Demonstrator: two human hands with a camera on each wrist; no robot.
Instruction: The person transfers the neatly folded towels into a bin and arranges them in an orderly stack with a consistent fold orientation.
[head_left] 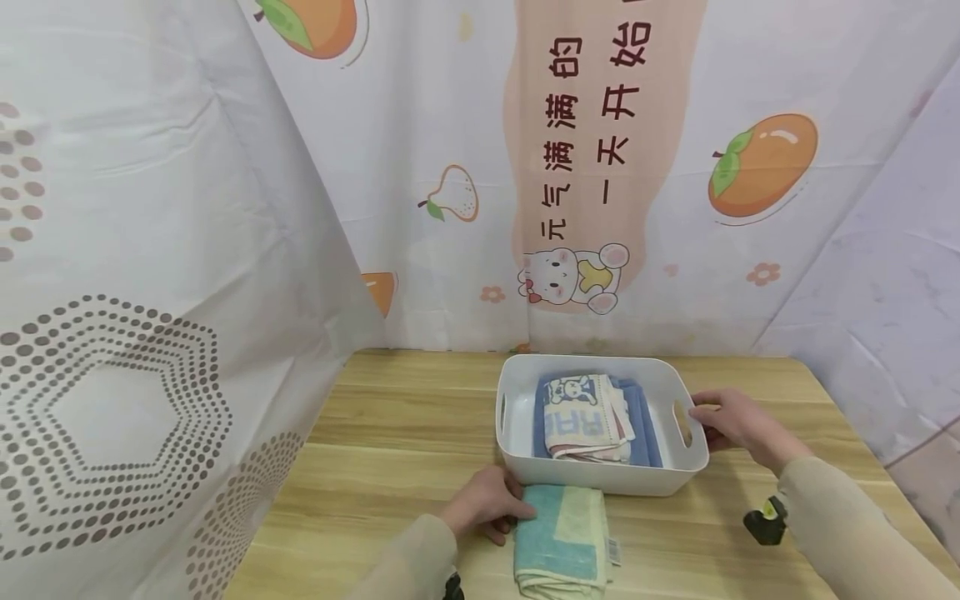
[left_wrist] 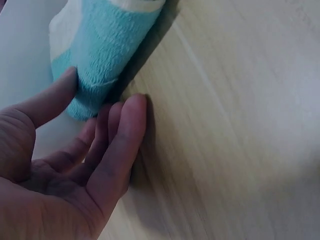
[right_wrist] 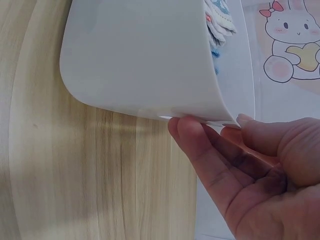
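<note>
A white plastic basket [head_left: 517,433] stands on the wooden table [head_left: 405,425]. Inside it a cream towel with a rabbit print [head_left: 585,415] lies on a folded blue towel [head_left: 647,433]. My right hand [head_left: 731,421] grips the basket's right rim at the handle slot. The right wrist view shows that hand [right_wrist: 260,165] with its fingers under the basket's [right_wrist: 140,55] rim and its thumb over it. A folded teal and cream towel [head_left: 564,537] lies in front of the basket. My left hand [head_left: 487,504] pinches its left corner; thumb and fingers of the left hand [left_wrist: 75,160] sit either side of the teal towel [left_wrist: 105,45].
Printed curtains close the space at the back [head_left: 600,167], on the left [head_left: 135,333] and on the right [head_left: 900,292]. The table's right edge runs near my right sleeve [head_left: 847,525]. A small black device [head_left: 765,523] hangs at that wrist. The basket's white wall [left_wrist: 20,55] stands beside my left hand.
</note>
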